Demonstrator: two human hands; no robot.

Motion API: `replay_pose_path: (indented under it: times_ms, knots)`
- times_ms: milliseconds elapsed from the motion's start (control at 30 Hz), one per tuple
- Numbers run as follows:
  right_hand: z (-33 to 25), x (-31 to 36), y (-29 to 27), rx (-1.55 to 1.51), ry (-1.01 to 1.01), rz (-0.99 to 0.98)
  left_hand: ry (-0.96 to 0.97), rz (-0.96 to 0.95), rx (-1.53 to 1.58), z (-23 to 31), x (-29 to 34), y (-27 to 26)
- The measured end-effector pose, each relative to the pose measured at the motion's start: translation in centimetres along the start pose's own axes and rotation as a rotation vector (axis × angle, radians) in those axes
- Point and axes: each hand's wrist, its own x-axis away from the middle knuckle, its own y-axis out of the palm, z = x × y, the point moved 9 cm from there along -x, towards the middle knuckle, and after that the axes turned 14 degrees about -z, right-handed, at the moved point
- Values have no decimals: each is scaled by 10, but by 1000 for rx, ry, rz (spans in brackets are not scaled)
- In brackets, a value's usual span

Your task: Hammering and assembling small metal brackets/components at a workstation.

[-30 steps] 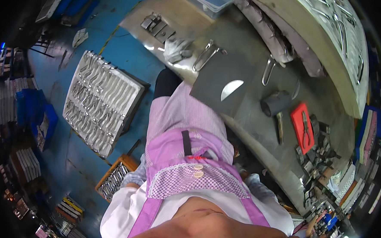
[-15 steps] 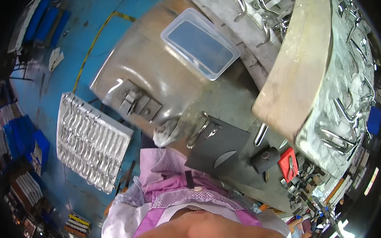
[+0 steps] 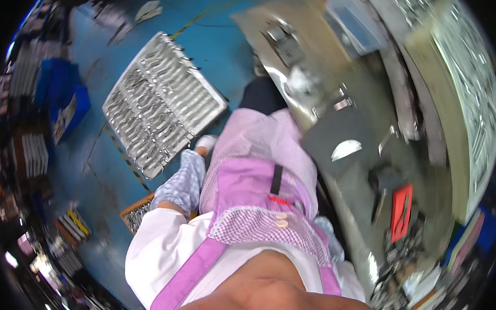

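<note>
My left arm hangs by my side in a blue-and-white patterned sleeve cover [image 3: 182, 179]. At its far end shows a small pale shape, perhaps my left hand [image 3: 206, 144]; its fingers cannot be made out. Nearest to it is a white rack [image 3: 164, 103] carrying rows of shiny curved metal parts. Of my right arm only a bit of light blue sleeve [image 3: 329, 238] shows beside the workbench, and the right hand is hidden. On the bench lie a dark grey sheet [image 3: 330, 131] and bent metal pieces [image 3: 343, 101] at its far edge.
A metal fixture [image 3: 287, 45], a crumpled white cloth [image 3: 301, 82] and a clear plastic box [image 3: 355, 26] sit farther along the bench. A black cylinder [image 3: 386, 178] stands near a red tray [image 3: 401, 213]. Metal parts fill a box [image 3: 137, 214] on the blue floor.
My view has swung left, so the bench now lies to the right and the rack is closer to the middle. More of my apron and left sleeve shows.
</note>
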Motion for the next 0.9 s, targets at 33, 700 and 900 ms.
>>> replay_pose_path:
  times_ms: [33, 700, 900]
  knots:
    - [23, 23, 5, 6, 59, 59, -130, 138, 6, -2, -2, -9]
    - [-208, 204, -131, 277, -634, 1123, -549, 275, -70, 75, -32, -137]
    - [-200, 132, -146, 656, -339, 1236, -485, 340, -70, 78, -36, -135]
